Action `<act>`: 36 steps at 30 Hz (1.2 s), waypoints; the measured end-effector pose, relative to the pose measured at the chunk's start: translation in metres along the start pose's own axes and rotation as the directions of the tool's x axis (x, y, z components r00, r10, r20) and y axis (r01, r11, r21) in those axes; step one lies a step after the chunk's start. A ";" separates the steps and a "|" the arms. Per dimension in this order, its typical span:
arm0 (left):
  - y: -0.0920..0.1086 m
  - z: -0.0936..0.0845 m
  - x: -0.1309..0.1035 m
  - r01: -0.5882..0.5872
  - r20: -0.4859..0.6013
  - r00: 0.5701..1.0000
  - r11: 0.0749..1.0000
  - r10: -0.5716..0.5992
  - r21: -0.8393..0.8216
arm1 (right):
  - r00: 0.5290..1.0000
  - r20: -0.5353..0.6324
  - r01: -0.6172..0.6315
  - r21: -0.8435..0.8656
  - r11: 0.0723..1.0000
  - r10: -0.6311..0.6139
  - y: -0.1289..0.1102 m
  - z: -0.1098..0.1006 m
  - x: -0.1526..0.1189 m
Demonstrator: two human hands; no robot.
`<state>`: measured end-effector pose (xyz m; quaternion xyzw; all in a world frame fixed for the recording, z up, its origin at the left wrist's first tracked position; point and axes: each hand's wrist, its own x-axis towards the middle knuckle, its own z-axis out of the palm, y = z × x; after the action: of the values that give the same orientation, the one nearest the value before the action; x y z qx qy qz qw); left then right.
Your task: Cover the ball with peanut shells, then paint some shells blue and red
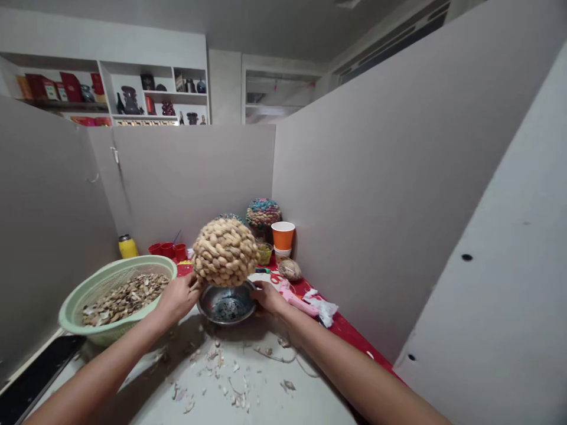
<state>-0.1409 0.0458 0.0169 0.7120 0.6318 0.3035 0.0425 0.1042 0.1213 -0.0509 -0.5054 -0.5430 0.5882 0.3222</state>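
Observation:
A shiny metal bowl [227, 307] with dark specks inside sits near the middle of the table. Its right rim is pinched by my right hand [269, 297], with part of the fingers hidden. My left hand [179, 297] is closed at the left rim, close under a large ball [225, 251] covered in whole peanuts. The ball shows just above and behind the bowl; what supports it is hidden. To the left of my left hand is a pale green basket [71, 316] with many peanut shells [126, 298] in it.
Shell bits [239, 398] litter the white tabletop [266, 407]. Behind are red cups [167, 249], a yellow bottle [127, 246], an orange cup [282, 237] and a multicoloured ball [263, 211]. Red-handled scissors [276, 277] and crumpled tissue [326, 311] lie right. Grey panels [186, 177] enclose the table.

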 end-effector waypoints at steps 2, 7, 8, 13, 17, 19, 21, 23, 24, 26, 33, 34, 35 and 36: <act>0.001 0.008 0.001 -0.020 0.056 0.998 0.996 0.015 0.088 | 1.000 -0.022 0.020 0.041 0.999 -0.019 0.007 -0.011 -0.013; 0.011 0.021 0.000 -0.073 0.130 0.991 0.971 0.044 0.227 | 0.988 -0.073 0.147 0.188 0.971 -0.135 0.020 -0.021 -0.041; 0.012 0.022 0.000 -0.084 0.130 0.990 0.967 0.054 0.239 | 0.985 -0.086 0.167 0.214 0.963 -0.151 0.021 -0.023 -0.045; 0.011 0.030 0.005 -0.164 0.096 0.985 0.957 0.145 0.238 | 0.967 -0.177 0.229 0.289 0.930 -0.184 0.018 -0.044 -0.046; 0.006 0.039 0.012 -0.250 0.056 0.968 0.943 0.243 0.218 | 0.917 -0.313 0.350 0.335 0.874 -0.247 0.009 -0.056 -0.040; 0.006 0.043 0.017 -0.285 0.040 0.958 0.932 0.284 0.222 | 0.882 -0.373 0.422 0.355 0.835 -0.287 0.001 -0.058 -0.039; 0.009 0.044 0.022 -0.312 0.027 0.949 0.920 0.315 0.237 | 0.851 -0.406 0.486 0.371 0.791 -0.333 -0.007 -0.057 -0.038; 0.012 0.045 0.026 -0.319 0.013 0.945 0.911 0.327 0.263 | 0.835 -0.402 0.527 0.388 0.757 -0.375 -0.014 -0.054 -0.039; 0.013 0.044 0.028 -0.313 0.005 0.946 0.908 0.325 0.280 | 0.833 -0.391 0.536 0.395 0.746 -0.391 -0.016 -0.052 -0.039; 0.013 0.044 0.032 -0.287 -0.011 0.952 0.904 0.306 0.316 | 0.835 -0.371 0.539 0.406 0.738 -0.406 -0.019 -0.047 -0.040; 0.003 0.044 0.039 -0.171 -0.034 0.979 0.900 0.201 0.402 | 0.808 -0.454 0.556 0.375 0.742 -0.377 -0.023 -0.023 -0.036; 0.002 0.045 0.041 -0.153 -0.043 0.982 0.902 0.185 0.403 | 0.803 -0.464 0.559 0.368 0.743 -0.374 -0.023 -0.019 -0.035; 0.001 0.045 0.043 -0.133 -0.056 0.984 0.906 0.169 0.401 | 0.798 -0.474 0.561 0.360 0.746 -0.372 -0.023 -0.016 -0.034; -0.001 0.046 0.045 -0.112 -0.071 0.986 0.911 0.152 0.396 | 0.793 -0.483 0.563 0.351 0.748 -0.370 -0.022 -0.013 -0.032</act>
<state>-0.1189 0.1027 -0.0034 0.7310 0.6314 0.2090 -0.1526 0.1215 0.0997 -0.0207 -0.3590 -0.4175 0.4906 0.6754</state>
